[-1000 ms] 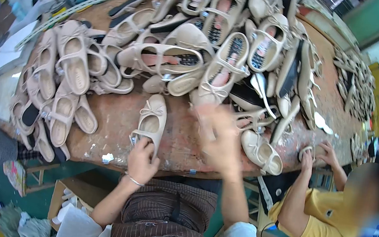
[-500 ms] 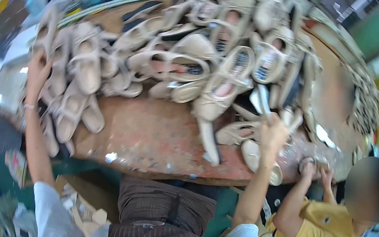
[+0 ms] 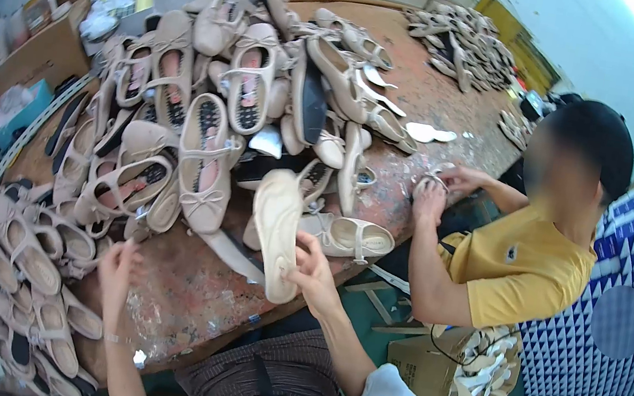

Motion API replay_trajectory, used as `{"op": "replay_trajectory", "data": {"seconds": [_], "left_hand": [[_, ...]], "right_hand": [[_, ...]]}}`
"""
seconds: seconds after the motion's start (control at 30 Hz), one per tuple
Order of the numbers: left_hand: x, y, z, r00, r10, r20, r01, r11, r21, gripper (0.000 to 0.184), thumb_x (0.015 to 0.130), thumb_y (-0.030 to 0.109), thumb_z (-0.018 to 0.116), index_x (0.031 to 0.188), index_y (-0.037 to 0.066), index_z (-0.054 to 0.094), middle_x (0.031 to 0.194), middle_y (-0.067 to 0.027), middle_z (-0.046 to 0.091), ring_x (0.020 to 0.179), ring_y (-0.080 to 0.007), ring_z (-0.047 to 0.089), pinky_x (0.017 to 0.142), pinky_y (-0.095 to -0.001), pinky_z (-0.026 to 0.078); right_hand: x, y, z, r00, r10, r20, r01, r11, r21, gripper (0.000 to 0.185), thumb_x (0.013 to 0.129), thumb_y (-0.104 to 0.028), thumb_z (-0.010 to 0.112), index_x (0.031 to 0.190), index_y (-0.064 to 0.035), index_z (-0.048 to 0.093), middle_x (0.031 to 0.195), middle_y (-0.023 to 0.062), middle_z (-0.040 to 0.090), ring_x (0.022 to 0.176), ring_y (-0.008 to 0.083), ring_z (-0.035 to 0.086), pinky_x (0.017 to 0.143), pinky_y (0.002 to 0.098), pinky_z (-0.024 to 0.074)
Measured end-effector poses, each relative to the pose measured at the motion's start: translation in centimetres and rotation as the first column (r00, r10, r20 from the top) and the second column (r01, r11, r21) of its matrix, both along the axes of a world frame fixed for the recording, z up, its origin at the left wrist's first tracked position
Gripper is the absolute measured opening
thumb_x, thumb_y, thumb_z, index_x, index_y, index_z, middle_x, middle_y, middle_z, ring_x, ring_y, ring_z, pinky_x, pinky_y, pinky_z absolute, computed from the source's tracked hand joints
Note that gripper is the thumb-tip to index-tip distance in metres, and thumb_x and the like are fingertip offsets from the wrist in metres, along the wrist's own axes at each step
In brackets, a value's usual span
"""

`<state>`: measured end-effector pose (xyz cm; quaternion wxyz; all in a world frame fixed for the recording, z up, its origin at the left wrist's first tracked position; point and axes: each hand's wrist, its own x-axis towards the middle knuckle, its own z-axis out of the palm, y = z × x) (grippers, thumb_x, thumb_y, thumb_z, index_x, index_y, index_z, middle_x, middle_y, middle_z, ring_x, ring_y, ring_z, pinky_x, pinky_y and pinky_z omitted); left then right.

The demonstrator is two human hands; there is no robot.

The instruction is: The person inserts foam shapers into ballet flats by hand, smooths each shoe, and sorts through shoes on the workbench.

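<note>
My right hand (image 3: pixel 311 277) grips a cream insole (image 3: pixel 276 229) by its heel end, thumb on top, above the table's front edge. The insole's upper surface faces me. My left hand (image 3: pixel 119 271), blurred by motion, is over the worktable (image 3: pixel 179 296) beside the shoe pile; its fingers look loosely apart, and I see nothing in them. Nearest the insole is a beige shoe with a bow and strap (image 3: pixel 207 165), with patterned footbed showing. Another beige strap shoe (image 3: pixel 356 239) lies to the right, behind my right hand. Finished-looking beige shoes (image 3: pixel 33 258) with plain insoles cluster at the left.
A co-worker in a yellow shirt (image 3: pixel 517 257) sits at the right, both hands on a small item. White insole pieces (image 3: pixel 430 134) lie on the table. A carton of white pieces (image 3: pixel 483 378) stands on the floor. More shoes (image 3: pixel 467 44) are heaped at the far end.
The view has turned right. My left hand has let go of a shoe at the left and moved away from it. My right hand has brought the insole closer to me.
</note>
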<state>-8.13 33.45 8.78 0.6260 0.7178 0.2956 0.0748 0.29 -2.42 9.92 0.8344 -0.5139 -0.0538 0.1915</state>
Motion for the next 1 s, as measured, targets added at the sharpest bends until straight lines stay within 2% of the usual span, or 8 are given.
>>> {"op": "replay_trajectory", "data": {"seconds": [0.1, 0.23, 0.33, 0.43, 0.6, 0.67, 0.8, 1.0], "left_hand": [[3.5, -0.6, -1.5, 0.998, 0.050, -0.039, -0.062, 0.897, -0.437, 0.050, 0.097, 0.050, 0.058, 0.114, 0.004, 0.059, 0.084, -0.0053, 0.066, 0.056, -0.0122, 0.062, 0.042, -0.0230, 0.045], [7.4, -0.8, -2.9, 0.966, 0.259, -0.010, -0.208, 0.753, -0.624, 0.060, 0.083, 0.054, 0.075, 0.111, 0.004, 0.057, 0.090, -0.0067, 0.062, 0.060, -0.0147, 0.060, 0.051, -0.0295, 0.050], [9.0, -1.7, -2.1, 0.915, 0.402, -0.010, -0.339, 0.758, -0.557, 0.048, 0.084, 0.044, 0.076, 0.105, 0.004, 0.059, 0.083, -0.0053, 0.062, 0.061, -0.0159, 0.065, 0.050, -0.0312, 0.055], [9.4, -2.4, -2.3, 0.889, 0.456, 0.032, -0.390, 0.793, -0.468, 0.033, 0.087, 0.031, 0.069, 0.101, 0.003, 0.059, 0.079, -0.0051, 0.062, 0.059, -0.0169, 0.068, 0.044, -0.0299, 0.054], [8.7, -2.3, -2.9, 0.839, 0.542, 0.041, -0.473, 0.765, -0.436, 0.020, 0.089, 0.020, 0.062, 0.098, 0.004, 0.057, 0.078, -0.0051, 0.062, 0.050, -0.0137, 0.061, 0.040, -0.0277, 0.052], [8.2, -1.4, -3.6, 0.802, 0.588, 0.106, -0.559, 0.801, -0.215, 0.018, 0.089, 0.021, 0.059, 0.093, 0.004, 0.055, 0.077, -0.0061, 0.061, 0.050, -0.0157, 0.058, 0.046, -0.0320, 0.049], [4.5, -0.2, -1.1, 0.813, 0.562, 0.151, -0.573, 0.818, 0.041, 0.020, 0.093, 0.023, 0.053, 0.099, 0.004, 0.055, 0.076, -0.0144, 0.061, 0.073, -0.0304, 0.063, 0.068, -0.0424, 0.045], [-5.6, 0.8, 3.7, 0.962, 0.117, 0.245, -0.222, 0.862, 0.456, 0.022, 0.092, 0.010, 0.052, 0.111, 0.002, 0.059, 0.079, -0.0154, 0.066, 0.064, -0.0203, 0.064, 0.060, -0.0335, 0.047]], "right_hand": [[-1.7, -0.2, 2.1, 0.997, 0.067, 0.043, -0.074, 0.982, 0.176, 0.103, 0.078, 0.013, 0.063, 0.159, -0.0116, 0.003, 0.133, 0.0170, 0.055, 0.117, 0.0214, 0.059, 0.099, 0.0343, 0.0475], [-2.5, -3.0, 1.8, 0.989, 0.145, -0.005, -0.140, 0.963, 0.230, 0.083, 0.079, -0.004, 0.068, 0.150, 0.0070, 0.028, 0.145, 0.0214, 0.046, 0.131, 0.0288, 0.051, 0.108, 0.0419, 0.0440], [-3.9, -3.5, 2.2, 0.965, 0.249, -0.078, -0.124, 0.699, 0.705, 0.078, 0.084, -0.002, 0.059, 0.152, 0.0056, 0.023, 0.144, 0.0285, 0.046, 0.123, 0.0398, 0.058, 0.087, 0.0602, 0.0564], [-3.0, -4.3, 0.6, 0.972, 0.175, 0.154, -0.225, 0.878, 0.422, 0.048, 0.094, -0.012, 0.057, 0.137, 0.0035, 0.044, 0.117, 0.0170, 0.064, 0.102, 0.0271, 0.066, 0.076, 0.0434, 0.0568], [-4.3, -2.6, 0.3, 0.994, -0.034, -0.107, 0.044, 0.995, 0.094, 0.022, 0.094, -0.019, 0.060, 0.106, -0.0001, 0.057, 0.076, 0.0053, 0.057, 0.062, 0.0158, 0.053, 0.054, 0.0324, 0.0450], [-4.5, -2.4, -1.3, 0.961, 0.191, -0.199, -0.127, 0.948, 0.293, 0.042, 0.089, -0.025, 0.058, 0.118, 0.0051, 0.058, 0.101, 0.0180, 0.067, 0.091, 0.0282, 0.067, 0.081, 0.0389, 0.0542], [-6.9, 1.1, 0.4, 0.870, 0.277, -0.409, -0.138, 0.931, 0.337, 0.063, 0.097, -0.021, 0.045, 0.154, -0.0050, 0.025, 0.145, 0.0281, 0.044, 0.125, 0.0377, 0.055, 0.108, 0.0543, 0.0418], [-10.3, 2.4, 0.3, 0.752, 0.566, -0.337, -0.245, 0.715, 0.655, 0.069, 0.103, -0.039, 0.044, 0.157, -0.0090, 0.015, 0.154, 0.0291, 0.029, 0.127, 0.0372, 0.052, 0.114, 0.0601, 0.0319]]}}
